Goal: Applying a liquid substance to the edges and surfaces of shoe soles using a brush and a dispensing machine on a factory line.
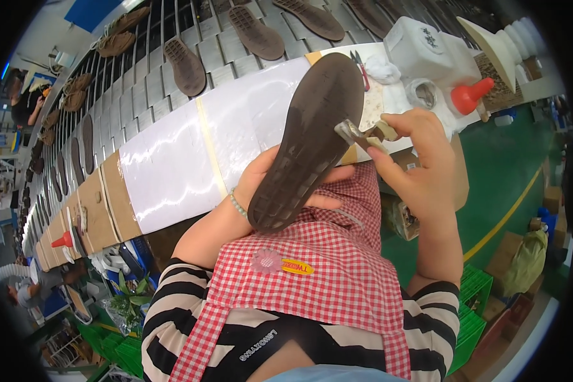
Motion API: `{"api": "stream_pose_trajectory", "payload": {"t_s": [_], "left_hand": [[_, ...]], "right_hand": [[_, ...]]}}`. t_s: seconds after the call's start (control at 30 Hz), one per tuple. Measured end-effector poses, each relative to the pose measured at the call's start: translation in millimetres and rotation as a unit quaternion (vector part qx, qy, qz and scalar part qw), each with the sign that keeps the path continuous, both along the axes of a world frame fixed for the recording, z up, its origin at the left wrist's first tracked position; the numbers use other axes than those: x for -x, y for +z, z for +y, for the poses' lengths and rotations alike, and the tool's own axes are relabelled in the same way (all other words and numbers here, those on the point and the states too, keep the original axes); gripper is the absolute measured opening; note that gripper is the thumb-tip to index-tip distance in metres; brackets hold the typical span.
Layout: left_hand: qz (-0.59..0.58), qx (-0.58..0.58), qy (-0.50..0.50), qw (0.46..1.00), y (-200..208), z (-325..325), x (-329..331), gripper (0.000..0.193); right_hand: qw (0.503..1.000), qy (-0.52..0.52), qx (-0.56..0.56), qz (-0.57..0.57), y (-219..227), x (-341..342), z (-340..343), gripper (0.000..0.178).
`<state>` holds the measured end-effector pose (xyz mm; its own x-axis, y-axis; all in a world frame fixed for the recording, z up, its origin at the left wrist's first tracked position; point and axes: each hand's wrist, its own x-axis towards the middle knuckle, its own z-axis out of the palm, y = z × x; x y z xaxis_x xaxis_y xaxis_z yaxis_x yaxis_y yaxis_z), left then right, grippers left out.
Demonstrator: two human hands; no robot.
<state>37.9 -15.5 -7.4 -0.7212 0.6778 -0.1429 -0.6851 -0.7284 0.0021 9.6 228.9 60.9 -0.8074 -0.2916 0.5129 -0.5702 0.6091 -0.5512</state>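
Observation:
A dark brown shoe sole (302, 137) is held up in front of my body, tilted, with its wide end away from me. My left hand (261, 172) supports it from beneath; the fingers show past its right edge, and the palm is hidden. Between the thumb and fingers of my right hand (420, 159) is a small flat brush (360, 135), its handle wrapped in something pale. The brush's whitish tip lies at the right edge of the sole, near its middle. Darker, wet-looking patches mark the sole's surface.
A bench covered in white sheeting (172, 165) runs before me. Beyond it, a slatted conveyor (216, 48) carries more brown soles (256, 32) and shoes (116, 44). Red-handled snips (361, 69), a white jug (420, 48) and a red-capped bottle (471, 95) stand at the far right.

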Motion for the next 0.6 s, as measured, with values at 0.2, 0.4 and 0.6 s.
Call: {"api": "stream_pose_trajectory", "payload": {"t_s": [0.2,0.4,0.6], "left_hand": [[0.023,-0.072,-0.062,0.995,-20.8,-3.4,6.6,0.058],[0.198,0.175,0.202,0.943,-15.8,-10.8,37.0,0.066],[0.190,0.058,0.294,0.935,-29.1,-53.0,70.1,0.059]], "right_hand": [[0.998,-0.068,0.003,0.013,-2.1,19.5,11.5,0.038],[0.972,-0.217,-0.037,0.083,-8.2,52.0,73.9,0.032],[0.943,-0.249,-0.190,0.114,-39.4,75.9,128.0,0.033]]}}
